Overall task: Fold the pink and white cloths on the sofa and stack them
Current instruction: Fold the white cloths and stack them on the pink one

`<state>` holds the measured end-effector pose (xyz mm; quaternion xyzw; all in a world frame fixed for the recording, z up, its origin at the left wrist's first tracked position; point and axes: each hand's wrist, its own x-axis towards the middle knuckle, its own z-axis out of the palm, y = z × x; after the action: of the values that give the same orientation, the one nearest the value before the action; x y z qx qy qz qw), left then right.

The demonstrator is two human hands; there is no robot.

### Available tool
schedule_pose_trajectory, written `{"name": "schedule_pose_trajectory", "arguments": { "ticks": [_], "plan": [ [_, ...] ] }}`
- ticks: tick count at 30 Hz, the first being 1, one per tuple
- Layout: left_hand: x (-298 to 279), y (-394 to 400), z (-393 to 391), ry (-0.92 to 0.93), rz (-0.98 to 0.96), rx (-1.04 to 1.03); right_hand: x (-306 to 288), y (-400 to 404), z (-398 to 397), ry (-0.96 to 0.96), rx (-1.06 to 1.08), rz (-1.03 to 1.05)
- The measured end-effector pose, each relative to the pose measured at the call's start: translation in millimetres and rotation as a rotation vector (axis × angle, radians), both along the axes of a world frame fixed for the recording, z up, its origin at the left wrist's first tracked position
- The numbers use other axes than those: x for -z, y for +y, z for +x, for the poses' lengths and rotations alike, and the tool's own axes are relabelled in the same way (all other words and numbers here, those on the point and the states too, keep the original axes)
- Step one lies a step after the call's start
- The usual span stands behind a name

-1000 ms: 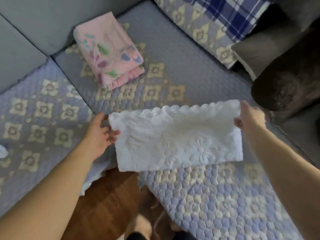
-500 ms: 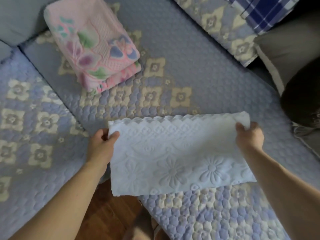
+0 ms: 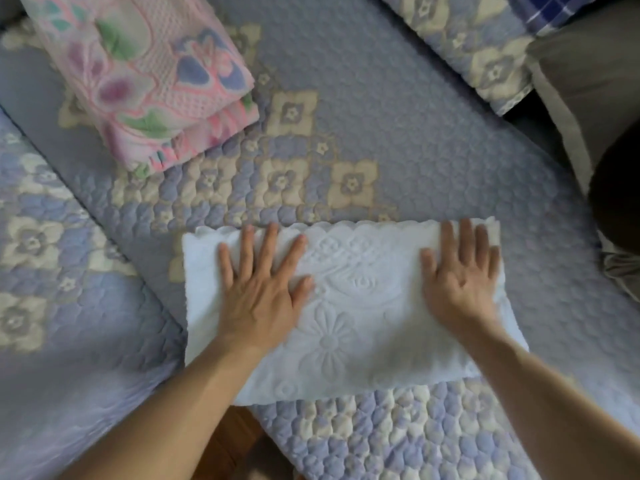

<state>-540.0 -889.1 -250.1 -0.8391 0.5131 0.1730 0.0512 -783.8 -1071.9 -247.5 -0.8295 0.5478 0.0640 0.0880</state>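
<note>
A white embossed cloth [image 3: 360, 299], folded into a wide rectangle, lies flat on the sofa seat near its front edge. My left hand [image 3: 263, 289] rests palm down on its left half with fingers spread. Over on the cloth's right end, my right hand [image 3: 460, 282] presses flat, fingers spread too. Neither hand grips anything. A folded pink cloth [image 3: 145, 77] with green, blue and purple flowers sits at the back left of the seat, well apart from the white one.
The sofa [image 3: 398, 116] wears a quilted lavender cover with cream flower squares. A plaid blue cloth [image 3: 554, 8] and a grey-brown cushion [image 3: 595, 84] lie at the upper right. Brown wooden floor [image 3: 235, 445] shows below the seat edge.
Both hands let go of the white cloth's top corners, and the cloth now lies flat on the seat. The hands have moved onto its top surface, palms down.
</note>
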Motion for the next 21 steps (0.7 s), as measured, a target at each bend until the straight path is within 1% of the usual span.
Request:
{"name": "schedule_pose_trajectory", "arguments": {
  "ticks": [2, 5, 7, 9, 10, 11, 13, 14, 16, 17, 18, 20, 21],
  "plan": [
    [6, -16, 7, 0.007, 0.016, -0.024, 12, -25, -4, 0.035, 0.032, 0.000],
    [4, -27, 12, 0.035, 0.052, -0.062, 12, -35, -6, 0.033, -0.009, 0.049],
    [-5, -26, 11, 0.059, 0.062, -0.064, 7, -37, -6, 0.033, -0.005, 0.077],
    [-12, -17, 8, 0.055, 0.056, -0.040, -7, -35, 6, 0.014, 0.039, 0.049],
    [-12, -14, 6, 0.046, 0.051, -0.026, -17, -28, 17, -0.040, 0.047, 0.008],
    [-11, -12, 6, 0.040, 0.052, -0.029, -29, -13, 31, -0.153, 0.015, -0.032],
    [-7, -15, 5, 0.042, 0.063, -0.067, -49, 37, 63, -0.511, -0.148, -0.039],
    [-5, -18, 3, 0.040, 0.069, -0.085, -56, 65, 77, -0.664, -0.184, 0.047],
    [-1, -23, -1, 0.018, 0.059, -0.083, -50, 99, 99, -0.844, -0.098, 0.295],
    [-2, -23, 0, 0.021, 0.031, -0.075, -40, 103, 107, -0.884, -0.009, 0.401],
    [-3, -19, 1, 0.033, -0.012, -0.067, -29, 102, 111, -0.875, 0.069, 0.460],
    [-9, 0, 5, 0.041, -0.119, -0.069, -8, 95, 112, -0.805, 0.087, 0.453],
    [-13, 15, 7, 0.035, -0.164, -0.115, -2, 92, 111, -0.790, 0.074, 0.443]
  ]
}}
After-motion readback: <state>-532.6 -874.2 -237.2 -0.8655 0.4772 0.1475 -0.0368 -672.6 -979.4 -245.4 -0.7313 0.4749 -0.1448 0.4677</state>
